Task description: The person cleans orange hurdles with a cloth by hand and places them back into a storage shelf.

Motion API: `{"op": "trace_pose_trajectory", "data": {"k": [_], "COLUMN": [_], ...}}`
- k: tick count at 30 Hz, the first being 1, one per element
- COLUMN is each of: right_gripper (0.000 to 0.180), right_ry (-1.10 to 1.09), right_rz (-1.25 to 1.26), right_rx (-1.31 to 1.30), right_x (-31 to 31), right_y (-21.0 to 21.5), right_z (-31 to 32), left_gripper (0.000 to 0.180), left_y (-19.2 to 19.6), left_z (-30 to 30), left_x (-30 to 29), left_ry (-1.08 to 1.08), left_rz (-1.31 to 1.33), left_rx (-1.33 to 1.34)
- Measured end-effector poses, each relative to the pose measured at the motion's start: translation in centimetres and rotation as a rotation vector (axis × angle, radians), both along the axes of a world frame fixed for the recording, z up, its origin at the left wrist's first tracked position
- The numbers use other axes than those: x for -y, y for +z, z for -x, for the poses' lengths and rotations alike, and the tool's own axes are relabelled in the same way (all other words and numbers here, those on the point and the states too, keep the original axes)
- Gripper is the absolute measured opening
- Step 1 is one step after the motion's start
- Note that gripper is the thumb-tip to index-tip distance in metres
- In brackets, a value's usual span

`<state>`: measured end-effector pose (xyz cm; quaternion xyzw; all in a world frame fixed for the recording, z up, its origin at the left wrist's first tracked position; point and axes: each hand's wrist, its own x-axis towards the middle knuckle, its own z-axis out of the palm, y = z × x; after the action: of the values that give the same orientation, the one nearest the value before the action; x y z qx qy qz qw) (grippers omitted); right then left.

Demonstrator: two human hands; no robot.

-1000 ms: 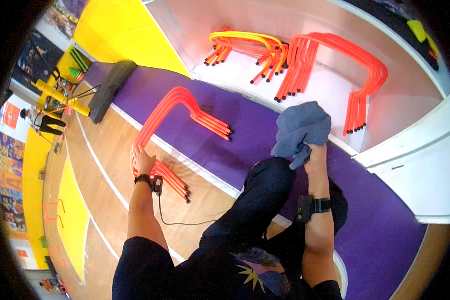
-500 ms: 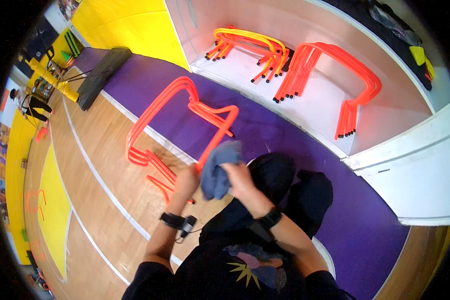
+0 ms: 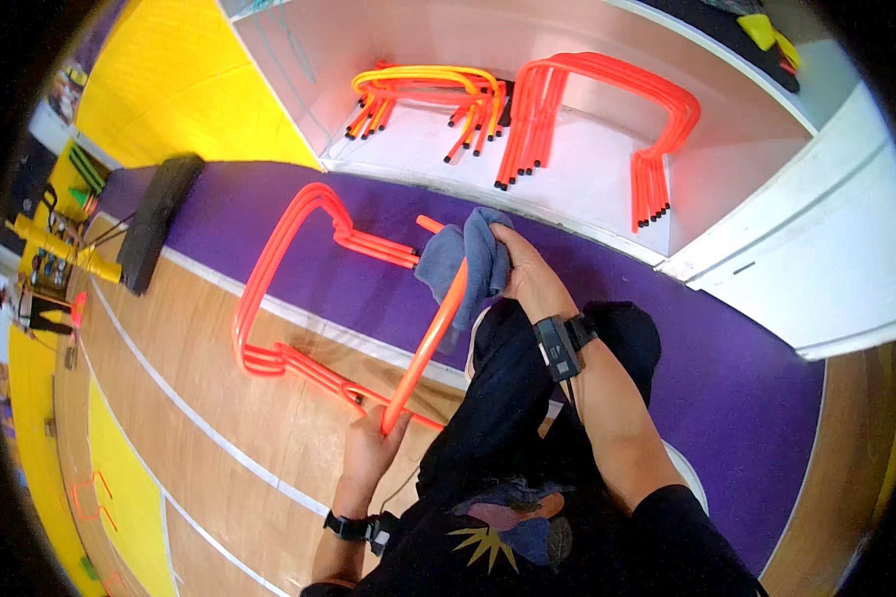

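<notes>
Near the middle of the view, an orange hurdle [image 3: 425, 346] is held at a slant in front of my knees. My left hand [image 3: 371, 445] is closed round its near end. A grey-blue cloth [image 3: 480, 261] is in my right hand [image 3: 530, 274], wrapped over the far part of the hurdle's bar, with the thumb on top and most fingers hidden. Just beyond and to the left, more orange hurdles [image 3: 267, 279] stand nested together on the floor, close to the held one; where their near legs meet it is partly hidden.
A white cabinet [image 3: 423, 171] at the back holds nested orange hurdles [image 3: 607, 75] and yellow-orange hurdles [image 3: 438, 75]. A long black padded base [image 3: 164, 224] lies at the left. Far left, a person [image 3: 40, 310] stands on the wooden floor. A purple strip [image 3: 727, 418] runs along the cabinet.
The hurdle's bar is lifted and turned in my left hand. My right hand has carried the cloth away from the left hand to the bar's far part. The whole view has shifted.
</notes>
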<state>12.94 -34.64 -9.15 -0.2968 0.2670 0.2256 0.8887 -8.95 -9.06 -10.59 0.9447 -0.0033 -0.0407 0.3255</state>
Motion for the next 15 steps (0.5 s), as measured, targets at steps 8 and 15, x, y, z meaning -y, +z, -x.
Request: {"op": "trace_pose_trajectory", "data": {"k": [8,15], "right_gripper": [0.032,0.046], "right_ry": [-0.055,-0.735], "right_rz": [0.041,0.865], "right_rx": [0.191,0.870], "right_x": [1.3,1.6], "right_y": [4.2,6.6], "right_z": [6.1,11.7], "left_gripper": [0.025,0.029], "left_y": [0.9,2.0], "left_z": [-1.0,-3.6], "left_x": [3.8,3.4], "left_ry": [0.095,0.197], "left_rz": [0.290,0.267], "left_rx": [0.086,0.239]}}
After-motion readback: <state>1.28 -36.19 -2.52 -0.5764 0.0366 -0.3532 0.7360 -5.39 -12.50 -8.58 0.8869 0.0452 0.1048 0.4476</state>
